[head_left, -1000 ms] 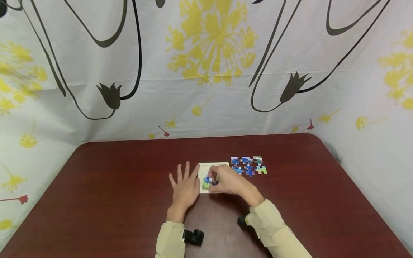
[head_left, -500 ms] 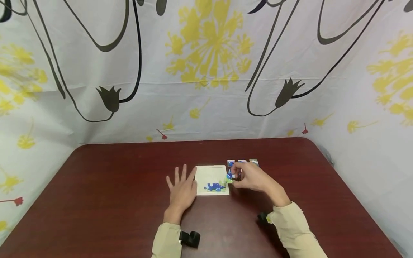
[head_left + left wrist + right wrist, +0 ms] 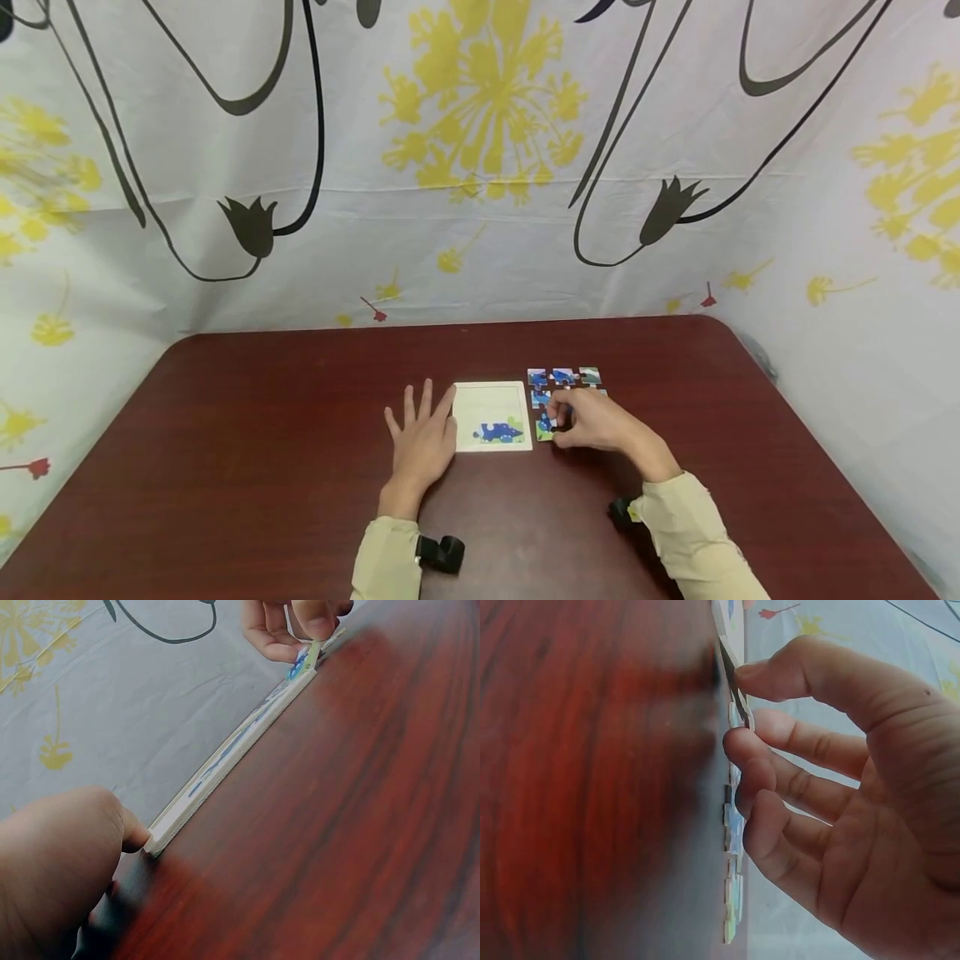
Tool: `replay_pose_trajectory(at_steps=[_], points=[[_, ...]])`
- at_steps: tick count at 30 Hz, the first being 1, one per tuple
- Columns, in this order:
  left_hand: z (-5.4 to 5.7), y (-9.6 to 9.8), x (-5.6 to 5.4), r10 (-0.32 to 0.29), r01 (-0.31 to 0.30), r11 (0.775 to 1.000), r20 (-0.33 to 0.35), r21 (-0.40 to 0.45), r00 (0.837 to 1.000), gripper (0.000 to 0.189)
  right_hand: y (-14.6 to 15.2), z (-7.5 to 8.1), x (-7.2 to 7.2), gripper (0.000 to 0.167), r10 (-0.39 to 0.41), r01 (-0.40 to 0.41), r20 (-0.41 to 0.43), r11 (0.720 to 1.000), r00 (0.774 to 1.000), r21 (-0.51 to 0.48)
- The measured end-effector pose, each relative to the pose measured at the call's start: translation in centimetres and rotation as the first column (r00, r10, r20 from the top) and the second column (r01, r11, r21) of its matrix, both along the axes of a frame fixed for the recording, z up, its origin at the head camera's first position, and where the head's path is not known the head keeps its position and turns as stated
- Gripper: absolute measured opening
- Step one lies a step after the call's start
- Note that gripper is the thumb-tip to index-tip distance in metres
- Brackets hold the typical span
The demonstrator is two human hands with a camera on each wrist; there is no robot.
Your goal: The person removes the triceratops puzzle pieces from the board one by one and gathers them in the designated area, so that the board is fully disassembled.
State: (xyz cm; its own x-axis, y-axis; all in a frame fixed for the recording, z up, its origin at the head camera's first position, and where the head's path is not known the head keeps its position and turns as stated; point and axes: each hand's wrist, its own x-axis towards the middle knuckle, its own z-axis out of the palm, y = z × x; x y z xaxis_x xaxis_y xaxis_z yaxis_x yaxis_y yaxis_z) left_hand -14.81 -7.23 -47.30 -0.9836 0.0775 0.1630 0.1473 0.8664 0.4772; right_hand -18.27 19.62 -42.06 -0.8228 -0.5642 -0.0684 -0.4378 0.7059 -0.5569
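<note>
My left hand (image 3: 422, 440) lies with straight, spread fingers at the left edge of a white puzzle tray (image 3: 487, 393). In the left wrist view its thumb side touches the end of the tray (image 3: 191, 799). A few joined blue and green pieces (image 3: 498, 432) sit low in the tray. Just right of the tray, my right hand (image 3: 600, 425) pinches a blue and green puzzle piece (image 3: 543, 428). The right wrist view shows this piece (image 3: 736, 682) edge-on and tilted, between thumb and fingertips.
Loose puzzle pieces (image 3: 562, 377) lie in rows right of the tray, partly hidden by my right hand. A dark red wooden table (image 3: 262, 433) carries everything. Behind it hangs a patterned white cloth (image 3: 337, 250). Black straps with wrist cameras (image 3: 442, 554) sit on both sleeves.
My right hand has moved right, from over the tray's lower part to beside the tray, bringing the piece out with it and lowering it near the loose pieces. My left hand stays at the tray.
</note>
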Motion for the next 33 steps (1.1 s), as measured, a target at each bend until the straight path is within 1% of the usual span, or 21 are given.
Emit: replay_pose_trajectory(at_steps=[3,9,14,17,23,28,31,33], points=[[0.1,0.08,0.01,-0.001,0.001,1.0,-0.004,0.005,1.0,0.047,0.13,-0.23,-0.03,0.019,0.0,0.0,0.0,1.0,1.0,-0.006],[0.11,0.05,0.13,0.006,-0.007,1.0,0.018,0.005,1.0,0.047,0.17,-0.51,-0.05,0.019,0.013,-0.013,-0.007,1.0,1.0,-0.004],[0.12,-0.01,0.11,0.008,-0.008,1.0,0.015,0.005,1.0,0.047,0.06,-0.5,-0.19,0.019,-0.002,0.003,-0.021,1.0,1.0,0.015],[0.13,-0.06,0.12,0.008,-0.008,1.0,0.015,0.005,1.0,0.047,-0.04,-0.5,-0.23,0.02,-0.009,0.009,-0.014,1.0,1.0,0.024],[0.01,-0.14,0.13,0.01,-0.01,1.0,0.014,0.008,1.0,0.047,-0.27,-0.69,-0.18,0.019,-0.004,0.004,-0.01,1.0,1.0,0.013],[-0.07,-0.01,0.07,0.005,-0.005,1.0,0.013,0.007,1.0,0.047,-0.19,-0.56,-0.04,0.022,-0.02,0.02,0.004,1.0,1.0,0.011],[-0.04,0.11,0.05,0.004,-0.005,1.0,0.009,0.009,1.0,0.047,-0.2,-0.17,0.09,0.024,-0.021,0.021,-0.017,1.0,1.0,0.008],[-0.01,0.18,0.06,0.003,-0.003,1.0,0.006,0.012,1.0,0.047,-0.31,0.17,0.21,0.022,-0.015,0.014,-0.049,1.0,0.999,-0.005]])
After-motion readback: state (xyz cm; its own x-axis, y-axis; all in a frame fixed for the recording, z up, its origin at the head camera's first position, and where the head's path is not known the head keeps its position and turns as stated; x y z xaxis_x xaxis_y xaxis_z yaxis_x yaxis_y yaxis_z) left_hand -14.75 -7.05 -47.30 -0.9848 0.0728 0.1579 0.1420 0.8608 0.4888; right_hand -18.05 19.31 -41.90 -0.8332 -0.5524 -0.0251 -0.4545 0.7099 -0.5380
